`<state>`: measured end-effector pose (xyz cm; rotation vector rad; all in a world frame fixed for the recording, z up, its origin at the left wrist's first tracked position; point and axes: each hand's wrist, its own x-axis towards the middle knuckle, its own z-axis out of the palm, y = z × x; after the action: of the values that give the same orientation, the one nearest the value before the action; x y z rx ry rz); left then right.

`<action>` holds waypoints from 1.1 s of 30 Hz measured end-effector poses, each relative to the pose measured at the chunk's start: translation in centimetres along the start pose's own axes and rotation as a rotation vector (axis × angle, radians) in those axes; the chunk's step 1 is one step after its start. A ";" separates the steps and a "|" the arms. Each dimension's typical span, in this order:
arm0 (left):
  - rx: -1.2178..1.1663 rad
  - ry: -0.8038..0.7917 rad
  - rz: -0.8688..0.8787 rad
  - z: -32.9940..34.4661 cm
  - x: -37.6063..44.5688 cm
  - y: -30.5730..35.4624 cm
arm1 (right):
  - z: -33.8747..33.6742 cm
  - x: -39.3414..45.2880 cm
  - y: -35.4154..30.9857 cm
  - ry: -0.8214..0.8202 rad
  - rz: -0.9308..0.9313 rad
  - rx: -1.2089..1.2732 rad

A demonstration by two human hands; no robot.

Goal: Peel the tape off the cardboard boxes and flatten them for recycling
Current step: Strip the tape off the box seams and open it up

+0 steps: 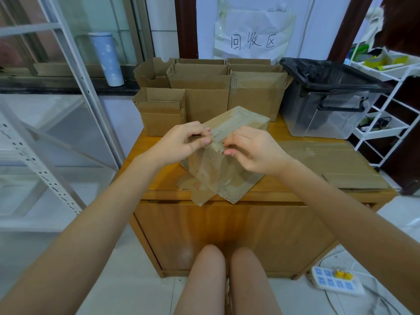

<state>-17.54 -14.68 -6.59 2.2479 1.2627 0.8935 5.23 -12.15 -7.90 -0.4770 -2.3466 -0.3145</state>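
Head view: wooden cabinet (295,223), tiled floor (141,258).

You see a room lit by soft, even light, not too bright and not dark. The wooden table (284,196) has a warm orange glow on its front. Shadows are pale, with a small dark patch under the box (218,169) you hold. The window (68,30) at your upper left looks dull, with no strong sun coming in. The wide lens bends the metal shelf (45,142) on your left and stretches your arms at the bottom corners. The middle looks sharp; the edges look a bit soft.
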 end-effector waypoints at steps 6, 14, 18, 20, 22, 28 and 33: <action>0.083 0.117 0.055 1.7 -0.8 0.0 | 0.2 -2.3 -3.6 0.154 0.682 0.072; 0.185 0.224 0.057 3.3 -1.0 0.9 | 1.2 -1.8 -7.8 0.317 1.195 0.578; 0.208 0.228 0.038 3.5 -1.0 1.2 | 1.2 -1.6 -7.9 0.342 1.225 0.617; 0.210 0.229 0.033 3.5 -1.0 1.3 | 1.1 -1.6 -7.9 0.336 1.230 0.644; 0.208 0.223 0.022 3.4 -1.0 1.3 | 0.9 -1.7 -7.8 0.317 1.241 0.691; 0.226 0.216 0.002 3.6 -1.1 1.7 | -0.1 -1.3 -6.9 0.356 1.458 1.073; 0.240 0.208 0.001 3.6 -1.2 1.9 | -0.9 -0.5 -6.2 0.167 1.463 1.037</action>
<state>-14.34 -16.85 -8.35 2.3862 1.5338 1.0474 3.50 -18.16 -8.22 -1.2963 -1.1771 1.3542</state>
